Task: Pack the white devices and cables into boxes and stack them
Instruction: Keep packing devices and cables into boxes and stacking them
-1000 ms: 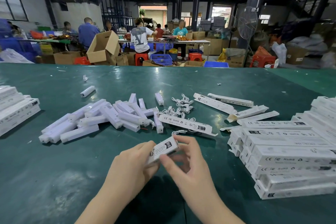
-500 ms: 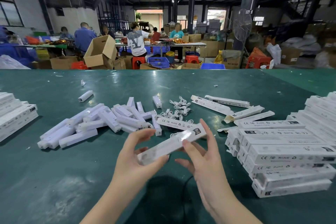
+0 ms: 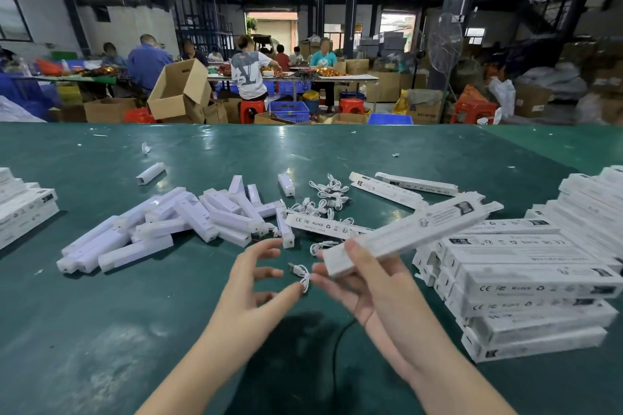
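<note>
My right hand (image 3: 365,283) holds one end of a long white box (image 3: 409,232), which points up and to the right over the stack of packed boxes (image 3: 532,286). My left hand (image 3: 249,283) hangs beside it with fingers spread and relaxed, holding nothing. A small white cable (image 3: 302,274) lies on the table between the two hands, at my left thumb tip. A heap of white devices (image 3: 188,219) lies on the green table (image 3: 101,330) to the left. More coiled cables (image 3: 323,199) lie behind an unfilled box (image 3: 323,227).
Another stack of boxes (image 3: 23,209) sits at the left edge. Flat unfilled boxes (image 3: 401,187) lie at the back right. A black cord (image 3: 337,357) runs over the near table edge. People work at tables with cardboard cartons beyond the far edge.
My left hand has let go of the box and drawn back with fingers spread. My right hand has swung the box up and to the right, toward the stack.
</note>
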